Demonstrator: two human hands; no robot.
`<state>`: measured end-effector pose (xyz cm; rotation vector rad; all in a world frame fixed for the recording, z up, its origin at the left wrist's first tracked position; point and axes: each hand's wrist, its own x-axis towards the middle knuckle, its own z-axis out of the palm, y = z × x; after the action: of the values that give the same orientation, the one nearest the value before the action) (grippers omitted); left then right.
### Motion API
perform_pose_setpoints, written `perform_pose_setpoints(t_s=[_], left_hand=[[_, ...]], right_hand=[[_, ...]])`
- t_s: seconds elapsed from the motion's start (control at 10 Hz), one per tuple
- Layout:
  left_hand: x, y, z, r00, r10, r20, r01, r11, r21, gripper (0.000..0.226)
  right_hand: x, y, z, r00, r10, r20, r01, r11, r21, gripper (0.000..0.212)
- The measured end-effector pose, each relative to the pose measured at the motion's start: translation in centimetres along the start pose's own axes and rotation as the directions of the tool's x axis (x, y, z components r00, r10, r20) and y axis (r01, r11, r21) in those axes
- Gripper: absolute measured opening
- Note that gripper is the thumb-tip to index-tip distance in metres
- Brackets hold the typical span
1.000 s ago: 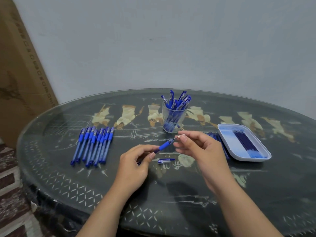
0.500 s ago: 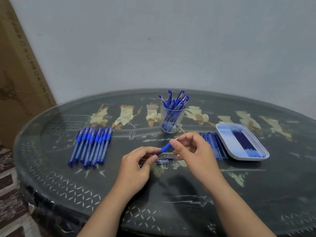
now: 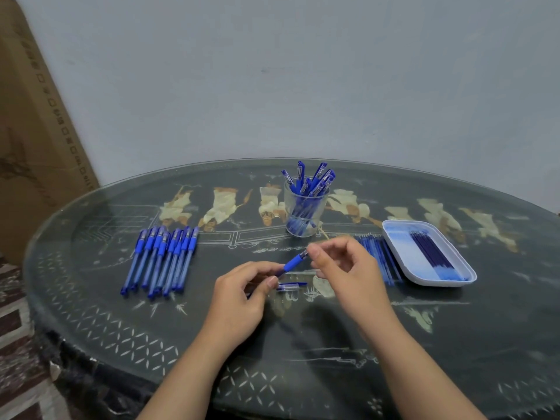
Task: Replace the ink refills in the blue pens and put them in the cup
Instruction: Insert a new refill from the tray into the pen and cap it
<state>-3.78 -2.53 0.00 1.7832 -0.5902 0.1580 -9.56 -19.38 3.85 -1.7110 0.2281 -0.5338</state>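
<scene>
My left hand [image 3: 242, 295] grips the barrel of a blue pen [image 3: 292, 262] that points up and to the right. At its tip, my right hand [image 3: 345, 268] pinches the pen's front end between thumb and forefinger. A pen cap [image 3: 291, 286] lies on the table just below the pen. A clear cup [image 3: 305, 207] with several blue pens stands behind my hands. A row of several blue pens [image 3: 162, 259] lies to the left.
A white tray [image 3: 424, 268] holding dark refills [image 3: 431, 253] sits at the right. Between it and my right hand lies a row of loose refills [image 3: 378, 256]. The round dark table [image 3: 91, 298] has a patterned top. A cardboard box [image 3: 33, 140] leans at the far left.
Both hands have stayed together on the pen. My right fingers have shifted along its tip, and the view has moved slightly.
</scene>
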Motion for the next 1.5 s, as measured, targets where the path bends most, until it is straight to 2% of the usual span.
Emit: perform_pose_setpoints(t_s=[0.1, 0.2, 0.3, 0.4, 0.5, 0.6, 0.7, 0.8, 0.9, 1.0, 1.1, 1.2, 1.3, 1.5], left_hand=[[0.03, 0.03, -0.12, 1.000, -0.003, -0.003, 0.003, 1.000, 0.000, 0.044], [0.01, 0.07, -0.20, 1.000, 0.000, -0.002, 0.000, 1.000, 0.002, 0.044], [0.02, 0.10, -0.22, 1.000, -0.004, -0.001, 0.004, 1.000, -0.001, 0.043], [0.10, 0.10, -0.21, 1.000, -0.003, 0.004, 0.003, 1.000, 0.001, 0.042], [0.10, 0.08, -0.22, 1.000, 0.009, 0.002, -0.009, 1.000, 0.010, 0.044], [0.10, 0.04, -0.27, 1.000, 0.025, 0.005, -0.025, 0.999, 0.022, 0.044], [0.16, -0.02, -0.23, 1.000, 0.024, 0.004, -0.024, 1.000, 0.014, 0.043], [0.17, -0.09, -0.23, 1.000, 0.031, 0.001, -0.031, 0.999, 0.010, 0.043], [0.15, -0.10, -0.19, 0.999, 0.048, 0.010, -0.048, 0.999, 0.021, 0.040], [0.16, -0.16, -0.19, 0.999, 0.044, 0.017, -0.045, 0.999, 0.022, 0.039], [0.17, -0.27, -0.22, 0.999, 0.042, 0.010, -0.042, 0.999, 0.026, 0.040], [0.15, -0.17, -0.12, 0.998, 0.053, 0.013, -0.054, 0.998, 0.041, 0.042], [0.17, -0.09, -0.06, 0.999, 0.052, 0.010, -0.053, 0.998, 0.041, 0.044], [0.10, -0.09, -0.05, 1.000, 0.022, 0.016, -0.022, 1.000, 0.018, 0.049]], right_hand=[[0.08, 0.10, -0.30, 0.996, 0.028, 0.081, -0.035, 0.996, 0.082, 0.029], [0.06, 0.02, -0.37, 0.996, -0.009, 0.092, 0.004, 0.999, 0.050, 0.016], [0.00, -0.08, -0.05, 0.998, -0.013, 0.053, 0.011, 0.999, 0.035, 0.022], [0.15, 0.18, -0.15, 0.996, -0.018, 0.087, 0.013, 0.998, 0.062, 0.027], [0.07, 0.16, -0.13, 0.990, -0.053, 0.131, 0.053, 0.999, -0.001, 0.018], [0.02, 0.27, 0.21, 0.994, -0.041, 0.098, 0.045, 0.998, -0.035, 0.013], [0.01, 0.40, 0.35, 0.994, -0.029, 0.105, 0.028, 1.000, 0.003, 0.029], [-0.05, 0.41, 0.16, 0.986, -0.064, 0.152, 0.069, 0.997, -0.028, 0.019], [-0.08, 0.44, 0.25, 0.995, -0.046, 0.086, 0.048, 0.999, -0.025, 0.013], [-0.09, 0.46, 0.36, 0.997, -0.017, 0.075, 0.018, 1.000, -0.007, 0.027], [-0.11, 0.40, 0.24, 0.994, -0.044, 0.100, 0.046, 0.999, -0.017, 0.014], [-0.12, 0.43, 0.25, 0.998, -0.031, 0.051, 0.032, 0.999, -0.021, 0.002], [-0.16, 0.34, 0.41, 0.999, -0.021, 0.032, 0.020, 0.999, 0.025, 0.012], [-0.04, 0.45, 0.11, 0.997, -0.060, 0.056, 0.060, 0.998, -0.004, 0.015]])
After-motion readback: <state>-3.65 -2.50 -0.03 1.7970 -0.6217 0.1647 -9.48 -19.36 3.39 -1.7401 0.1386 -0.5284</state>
